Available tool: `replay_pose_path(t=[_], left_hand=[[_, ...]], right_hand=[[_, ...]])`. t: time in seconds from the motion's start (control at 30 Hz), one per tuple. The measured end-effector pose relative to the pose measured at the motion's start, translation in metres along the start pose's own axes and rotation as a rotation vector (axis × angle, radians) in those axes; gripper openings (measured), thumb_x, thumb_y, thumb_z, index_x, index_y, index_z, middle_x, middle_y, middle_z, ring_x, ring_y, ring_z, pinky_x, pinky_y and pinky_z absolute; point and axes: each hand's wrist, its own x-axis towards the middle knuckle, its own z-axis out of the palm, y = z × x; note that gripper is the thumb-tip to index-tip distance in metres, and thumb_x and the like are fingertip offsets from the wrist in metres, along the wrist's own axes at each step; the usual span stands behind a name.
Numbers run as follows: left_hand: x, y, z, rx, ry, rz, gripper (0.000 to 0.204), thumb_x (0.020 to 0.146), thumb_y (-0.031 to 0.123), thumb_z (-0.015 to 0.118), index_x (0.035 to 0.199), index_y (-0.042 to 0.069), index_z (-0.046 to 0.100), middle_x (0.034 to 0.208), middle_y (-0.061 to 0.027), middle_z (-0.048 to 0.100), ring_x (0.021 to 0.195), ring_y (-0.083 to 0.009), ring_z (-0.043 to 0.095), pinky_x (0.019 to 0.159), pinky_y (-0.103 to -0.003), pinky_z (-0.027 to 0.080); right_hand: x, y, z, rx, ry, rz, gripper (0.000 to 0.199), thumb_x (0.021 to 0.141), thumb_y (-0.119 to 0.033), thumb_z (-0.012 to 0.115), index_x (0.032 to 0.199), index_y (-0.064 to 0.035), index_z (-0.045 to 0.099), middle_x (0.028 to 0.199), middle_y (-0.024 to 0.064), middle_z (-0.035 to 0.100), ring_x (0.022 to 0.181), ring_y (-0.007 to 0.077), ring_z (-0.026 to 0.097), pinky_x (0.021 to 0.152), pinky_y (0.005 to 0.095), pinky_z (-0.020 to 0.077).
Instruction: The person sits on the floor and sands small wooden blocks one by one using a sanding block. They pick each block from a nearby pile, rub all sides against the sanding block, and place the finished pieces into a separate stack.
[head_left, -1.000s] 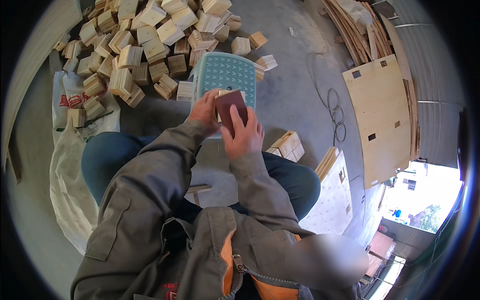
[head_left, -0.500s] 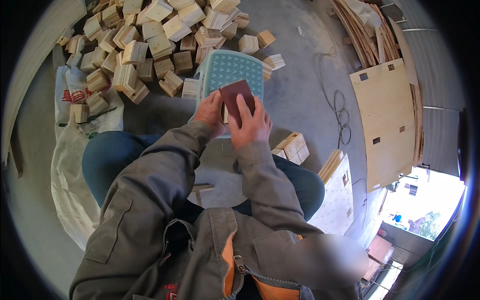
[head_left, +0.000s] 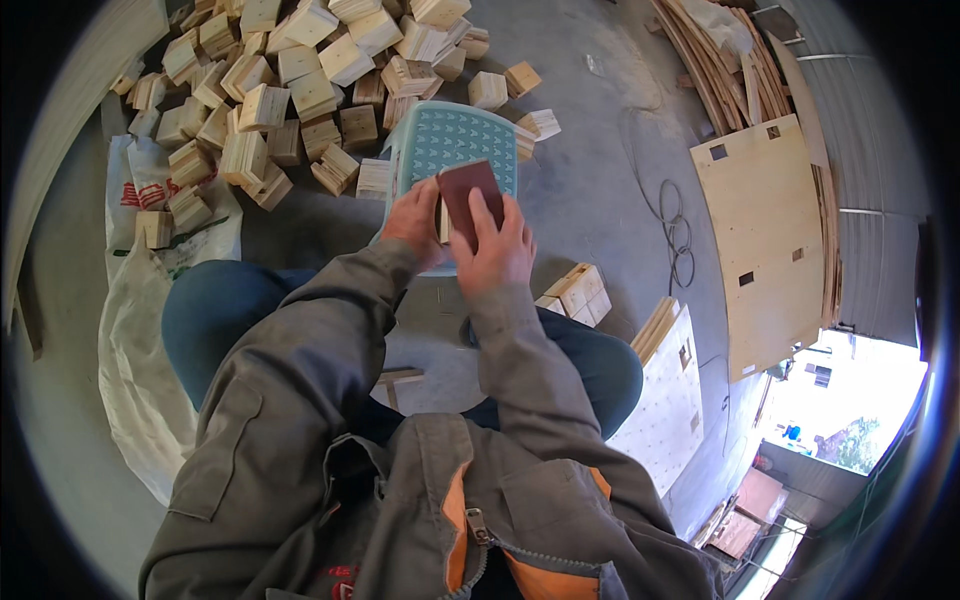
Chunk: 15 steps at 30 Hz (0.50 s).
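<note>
A person seated on a concrete floor [head_left: 590, 190], seen from above, works over a small light blue plastic stool [head_left: 455, 140] that stands between their knees. The left hand [head_left: 418, 222] curls around a small wooden block [head_left: 443, 218], gripping it from the left side just above the stool's near edge. The right hand [head_left: 497, 250] presses a dark reddish-brown sheet of sandpaper [head_left: 470, 190] flat against the block, fingers spread over the sheet's lower part. Beyond the stool lies a large heap of pale wooden blocks [head_left: 290, 90], some touching the stool's far edge. A white printed sack [head_left: 135, 300] lies flat to the person's left. Near the right knee sit a few more wooden blocks [head_left: 578, 293], and farther right a plywood panel [head_left: 760, 240] with square cut-outs lies on the floor beside a coiled cable [head_left: 672, 225].
</note>
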Motion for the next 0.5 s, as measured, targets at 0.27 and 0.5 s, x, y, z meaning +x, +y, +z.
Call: replay_pose_path(t=[0.27,0.5], left_hand=[[0.000,0.004,0.001,-0.024,0.026,0.021,0.101,0.068,0.025,0.100,0.151,0.008,0.045,0.142,-0.0235,0.059,0.129,-0.0470,0.059,0.109,-0.051,0.052],[-0.002,0.004,0.000,-0.028,0.022,0.002,0.108,0.064,0.028,0.102,0.153,0.010,0.044,0.143,-0.0217,0.059,0.131,-0.0458,0.059,0.110,-0.050,0.051]], right_hand=[[-0.086,0.003,-0.022,0.059,0.013,-0.021,0.074,0.084,-0.026,0.088,0.154,-0.0209,0.061,0.159,0.0263,0.046,0.136,0.0470,0.053,0.112,0.0567,0.0441],[-0.062,0.009,-0.015,0.049,0.027,-0.014,0.071,0.085,-0.031,0.087,0.152,-0.0257,0.064,0.159,0.0225,0.048,0.135,0.0444,0.054,0.111,0.0574,0.0440]])
